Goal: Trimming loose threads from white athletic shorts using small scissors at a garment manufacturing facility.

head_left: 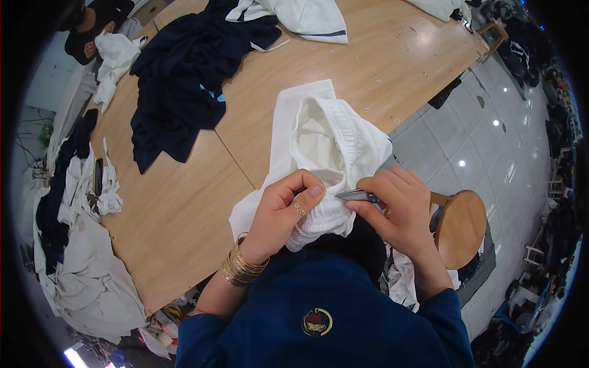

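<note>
Left hand (279,211) pinches the near edge of the white garment (325,153) while right hand (399,205) grips what seems a small metal tool (357,195).

A garment (325,153) lies on the table (184,208), a stool (463,227) to its right, heaped clothes (178,80) behind-left.

Left hand (279,211) curled shut; right hand (396,205) seemingly pinched closed, forearms converging.
</note>
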The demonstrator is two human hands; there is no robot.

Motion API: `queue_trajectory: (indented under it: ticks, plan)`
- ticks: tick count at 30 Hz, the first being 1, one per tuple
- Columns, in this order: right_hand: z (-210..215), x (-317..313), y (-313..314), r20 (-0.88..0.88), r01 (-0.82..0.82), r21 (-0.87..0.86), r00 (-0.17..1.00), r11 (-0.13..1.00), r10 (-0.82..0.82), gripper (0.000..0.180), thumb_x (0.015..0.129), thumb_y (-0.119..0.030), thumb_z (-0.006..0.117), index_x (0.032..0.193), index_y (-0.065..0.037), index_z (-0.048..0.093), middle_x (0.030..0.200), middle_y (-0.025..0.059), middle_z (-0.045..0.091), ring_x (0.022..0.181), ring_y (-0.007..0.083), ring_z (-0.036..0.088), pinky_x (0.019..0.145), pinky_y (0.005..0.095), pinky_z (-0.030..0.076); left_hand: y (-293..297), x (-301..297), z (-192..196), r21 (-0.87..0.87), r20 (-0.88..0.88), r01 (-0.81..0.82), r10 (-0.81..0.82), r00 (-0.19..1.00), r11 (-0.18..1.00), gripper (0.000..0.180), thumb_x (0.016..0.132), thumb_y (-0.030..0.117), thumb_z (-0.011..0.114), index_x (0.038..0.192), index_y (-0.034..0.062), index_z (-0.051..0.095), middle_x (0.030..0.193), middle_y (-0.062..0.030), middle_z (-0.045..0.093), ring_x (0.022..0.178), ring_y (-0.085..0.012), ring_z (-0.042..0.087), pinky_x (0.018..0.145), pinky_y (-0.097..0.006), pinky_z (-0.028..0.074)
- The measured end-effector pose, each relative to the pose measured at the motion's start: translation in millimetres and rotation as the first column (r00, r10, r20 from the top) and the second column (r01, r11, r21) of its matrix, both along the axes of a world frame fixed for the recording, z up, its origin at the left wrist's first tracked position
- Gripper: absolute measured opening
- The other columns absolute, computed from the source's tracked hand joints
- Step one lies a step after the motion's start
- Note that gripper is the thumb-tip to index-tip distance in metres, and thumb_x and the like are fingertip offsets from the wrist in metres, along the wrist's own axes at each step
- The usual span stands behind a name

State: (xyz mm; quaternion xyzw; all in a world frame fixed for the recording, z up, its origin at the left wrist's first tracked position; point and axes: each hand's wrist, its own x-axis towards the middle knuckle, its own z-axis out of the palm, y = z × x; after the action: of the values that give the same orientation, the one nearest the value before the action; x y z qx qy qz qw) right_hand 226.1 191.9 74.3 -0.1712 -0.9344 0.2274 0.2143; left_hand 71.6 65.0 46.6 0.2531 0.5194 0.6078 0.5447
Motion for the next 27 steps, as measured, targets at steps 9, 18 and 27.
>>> queue_trajectory:
  ticks: [9, 18, 27]
  plan:
    - [-6.9, 3.1, 2.7, -0.041, 0.050, -0.088, 0.998, 0.995, -0.054, 0.026, 0.069, -0.029, 0.071, 0.079, -0.009, 0.060, 0.067, 0.0008, 0.054, 0.060, 0.0179, 0.048, 0.054, 0.0301, 0.032, -1.6, -3.8, 5.4, -0.070, -0.043, -0.009, 0.006, 0.999, 0.997, 0.018, 0.089, 0.016, 0.056, 0.093, -0.0009, 0.059, 0.084, -0.0001, 0.059, 0.076, -0.0037, 0.050, 0.067, -0.018, 0.041]
    - [-9.8, -2.6, 0.3, -0.088, 0.013, -0.104, 0.996, 0.995, -0.022, 0.026, 0.066, -0.025, 0.072, 0.079, -0.008, 0.060, 0.064, 0.0018, 0.052, 0.059, 0.0195, 0.047, 0.055, 0.0308, 0.032, -1.0, -3.9, 4.3, -0.066, 0.070, 0.005, 0.000, 0.998, 0.998, 0.018, 0.088, 0.015, 0.056, 0.094, -0.0015, 0.060, 0.084, 0.0006, 0.060, 0.076, -0.0031, 0.050, 0.067, -0.018, 0.041]
    - [-6.4, -1.8, 0.8, -0.062, 0.030, -0.028, 0.998, 0.999, -0.032, 0.025, 0.065, -0.025, 0.073, 0.077, -0.007, 0.060, 0.064, 0.0021, 0.052, 0.057, 0.0204, 0.045, 0.053, 0.0306, 0.031, -0.1, -5.0, 5.0, -0.054, 0.049, 0.036, -0.033, 0.998, 0.998, 0.016, 0.089, 0.015, 0.056, 0.092, -0.0005, 0.059, 0.083, 0.0012, 0.058, 0.077, -0.0031, 0.049, 0.069, -0.018, 0.040]
